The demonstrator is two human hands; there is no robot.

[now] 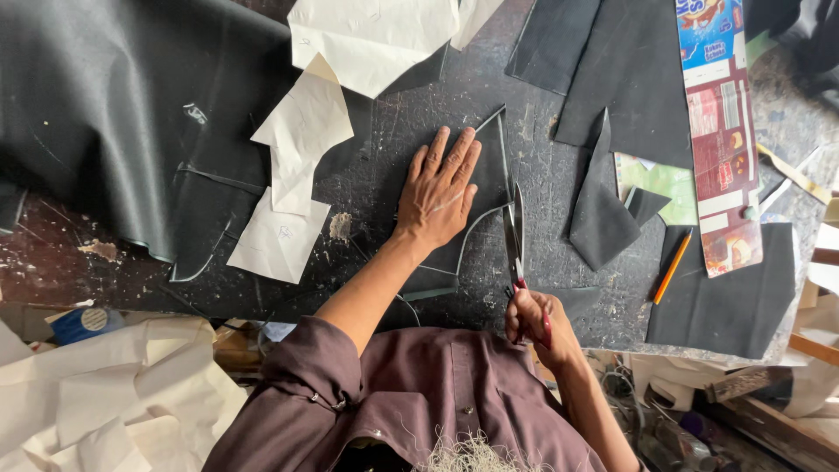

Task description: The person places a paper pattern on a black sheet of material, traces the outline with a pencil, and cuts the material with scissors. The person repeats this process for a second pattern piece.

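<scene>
A flattened carton (722, 131) is seen at the upper right of the worktable (542, 175), laid as a long narrow strip running from the top edge downward. Its top panel is blue with a yellow-and-red picture; white, red and dark-red panels follow below. A green printed sheet (664, 182) is partly tucked under its left edge. A small round blue-and-white labelled roll (86, 322) is noted at the lower left, below the table edge.

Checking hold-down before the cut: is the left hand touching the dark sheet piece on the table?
Touching. The head view shows the left hand lying flat, fingers spread, directly on the dark sheet piece, no gap visible. The right hand holds scissors beside it.
</scene>
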